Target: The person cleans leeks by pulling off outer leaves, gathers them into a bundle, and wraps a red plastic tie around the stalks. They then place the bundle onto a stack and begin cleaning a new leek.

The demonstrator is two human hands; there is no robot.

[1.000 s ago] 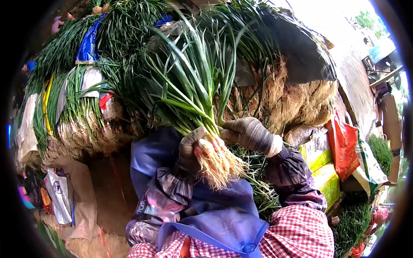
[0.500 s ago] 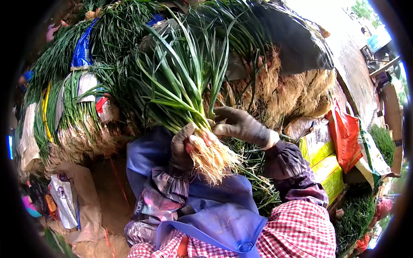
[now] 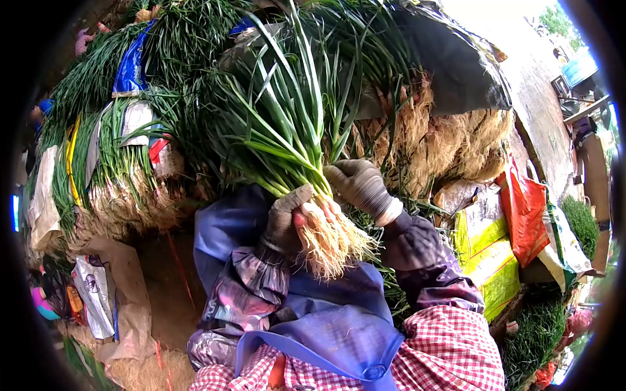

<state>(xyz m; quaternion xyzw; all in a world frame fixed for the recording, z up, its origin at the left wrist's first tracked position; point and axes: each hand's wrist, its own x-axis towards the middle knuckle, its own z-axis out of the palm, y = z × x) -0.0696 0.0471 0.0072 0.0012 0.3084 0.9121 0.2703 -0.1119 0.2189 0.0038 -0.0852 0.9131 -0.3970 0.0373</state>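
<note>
A bunch of green onions (image 3: 293, 143) stands leaves-up in front of me, its pale roots hanging over the blue apron (image 3: 326, 319). My left hand (image 3: 285, 220), in a dirty grey glove, is wrapped round the bunch just above the roots. My right hand (image 3: 362, 187), gloved too, is closed at the right side of the stems, its fingertips against them. What its fingers pinch there, if anything, is too small to make out.
Behind the bunch, a dark sheet (image 3: 456, 72) covers more onions with hanging roots (image 3: 450, 146). Stacked bundles (image 3: 130, 189) lie at the left. A red bag (image 3: 525, 212) and a yellow bag (image 3: 486, 254) are at the right.
My right hand has moved left and in against the stems, and its fingers have closed. My left hand and the bunch have shifted slightly right in the view.
</note>
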